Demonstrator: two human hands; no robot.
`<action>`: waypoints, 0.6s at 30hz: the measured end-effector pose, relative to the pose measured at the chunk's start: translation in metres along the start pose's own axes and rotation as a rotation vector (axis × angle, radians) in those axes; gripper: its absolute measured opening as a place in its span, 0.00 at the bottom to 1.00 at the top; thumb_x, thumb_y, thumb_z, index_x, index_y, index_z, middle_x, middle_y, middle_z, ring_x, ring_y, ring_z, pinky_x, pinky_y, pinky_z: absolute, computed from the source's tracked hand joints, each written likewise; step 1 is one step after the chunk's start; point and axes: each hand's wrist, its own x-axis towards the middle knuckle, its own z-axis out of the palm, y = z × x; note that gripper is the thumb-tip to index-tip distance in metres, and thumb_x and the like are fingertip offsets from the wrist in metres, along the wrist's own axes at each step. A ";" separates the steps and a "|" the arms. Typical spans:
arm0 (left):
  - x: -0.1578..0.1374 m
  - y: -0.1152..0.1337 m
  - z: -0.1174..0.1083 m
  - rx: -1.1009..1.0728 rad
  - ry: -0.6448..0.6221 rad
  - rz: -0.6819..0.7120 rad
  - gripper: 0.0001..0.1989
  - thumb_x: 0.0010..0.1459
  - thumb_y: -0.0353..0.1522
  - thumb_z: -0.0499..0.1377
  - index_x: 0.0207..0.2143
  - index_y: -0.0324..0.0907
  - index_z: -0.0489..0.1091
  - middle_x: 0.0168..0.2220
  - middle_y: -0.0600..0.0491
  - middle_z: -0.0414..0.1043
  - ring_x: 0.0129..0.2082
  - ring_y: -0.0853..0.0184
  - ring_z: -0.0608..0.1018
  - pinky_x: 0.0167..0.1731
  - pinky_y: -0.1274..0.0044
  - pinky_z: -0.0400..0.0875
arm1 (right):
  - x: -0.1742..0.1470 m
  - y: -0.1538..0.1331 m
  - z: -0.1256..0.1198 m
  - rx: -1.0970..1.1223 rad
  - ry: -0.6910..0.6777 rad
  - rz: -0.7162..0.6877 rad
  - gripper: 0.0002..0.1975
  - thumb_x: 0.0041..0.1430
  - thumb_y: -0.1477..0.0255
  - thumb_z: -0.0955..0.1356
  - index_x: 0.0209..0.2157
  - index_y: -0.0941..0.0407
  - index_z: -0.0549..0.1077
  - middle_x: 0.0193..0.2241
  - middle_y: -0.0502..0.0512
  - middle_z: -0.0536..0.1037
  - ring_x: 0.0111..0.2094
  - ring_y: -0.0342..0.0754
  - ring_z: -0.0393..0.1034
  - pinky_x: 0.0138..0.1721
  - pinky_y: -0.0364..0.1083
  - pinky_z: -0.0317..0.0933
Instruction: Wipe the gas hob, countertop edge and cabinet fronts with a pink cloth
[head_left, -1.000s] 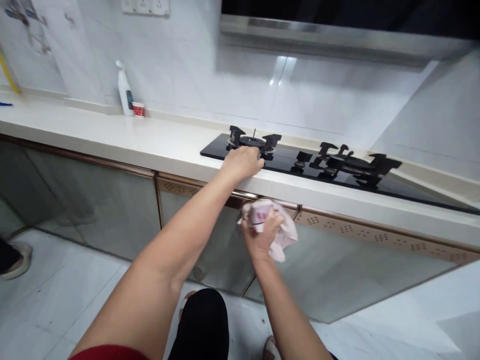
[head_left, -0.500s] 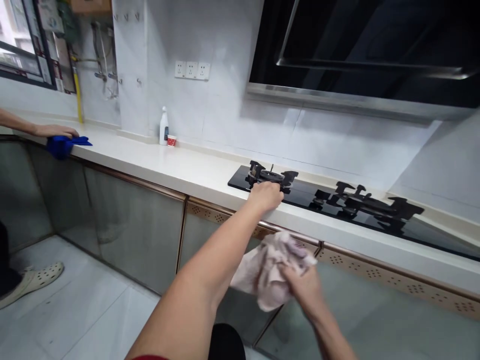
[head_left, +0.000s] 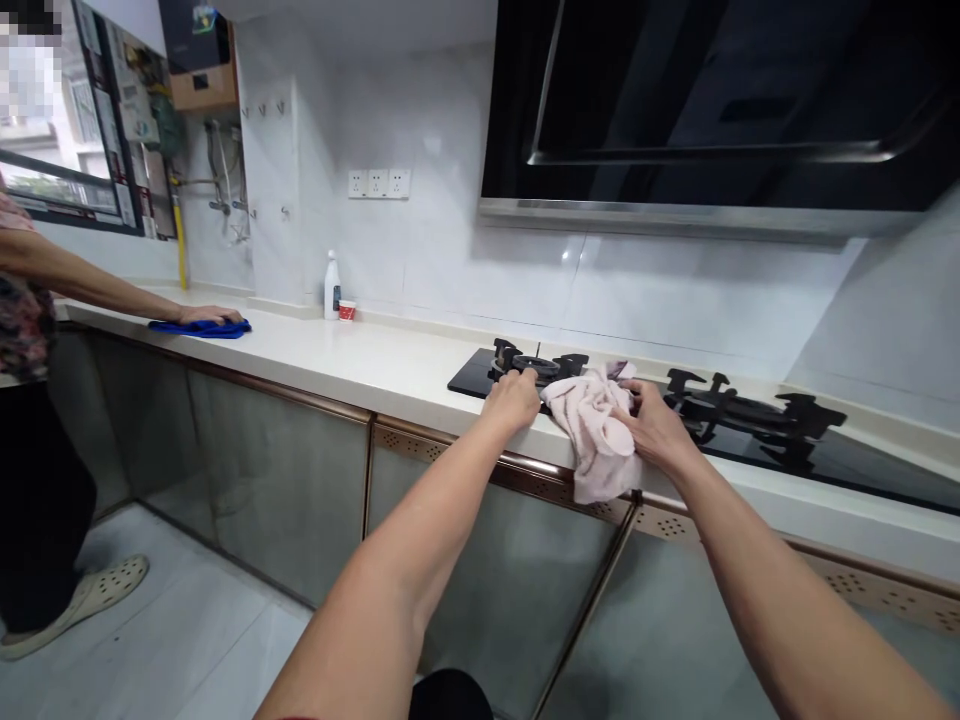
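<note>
The pink cloth (head_left: 598, 432) had been brought up from below the counter edge and was now pressed onto the black glass hob (head_left: 825, 455), half of it hanging over the countertop (head_left: 360, 365) lip. It was grasped by the right hand (head_left: 654, 425). The left hand (head_left: 514, 398) was curled on the left burner grate (head_left: 536, 362). Open hob surface was left rightward, past the second grate.

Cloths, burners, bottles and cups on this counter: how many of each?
Cloths: 2, pink cloth and blue cloth
Burners: 2, left burner and right burner
Bottles: 1, bottle
Cups: 1, cup
Total: 6
</note>
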 end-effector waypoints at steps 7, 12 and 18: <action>0.006 -0.001 -0.005 -0.067 -0.009 0.190 0.31 0.67 0.53 0.42 0.64 0.47 0.58 0.69 0.48 0.54 0.68 0.60 0.60 0.63 0.63 0.61 | 0.000 -0.005 0.000 0.013 -0.152 -0.079 0.25 0.65 0.59 0.58 0.56 0.57 0.71 0.54 0.62 0.76 0.54 0.57 0.69 0.54 0.52 0.62; 0.007 0.024 -0.011 0.015 -0.037 0.429 0.35 0.64 0.56 0.47 0.67 0.50 0.55 0.73 0.50 0.46 0.72 0.62 0.48 0.67 0.62 0.51 | 0.004 -0.012 -0.009 0.163 -0.343 -0.131 0.27 0.69 0.61 0.51 0.55 0.55 0.73 0.55 0.57 0.76 0.58 0.54 0.68 0.59 0.50 0.60; 0.009 0.060 0.007 0.094 -0.243 0.426 0.36 0.63 0.57 0.47 0.69 0.54 0.52 0.71 0.50 0.52 0.71 0.57 0.53 0.67 0.57 0.50 | 0.000 0.005 -0.008 0.203 -0.154 -0.051 0.28 0.68 0.64 0.51 0.56 0.59 0.71 0.53 0.62 0.77 0.55 0.55 0.69 0.55 0.51 0.63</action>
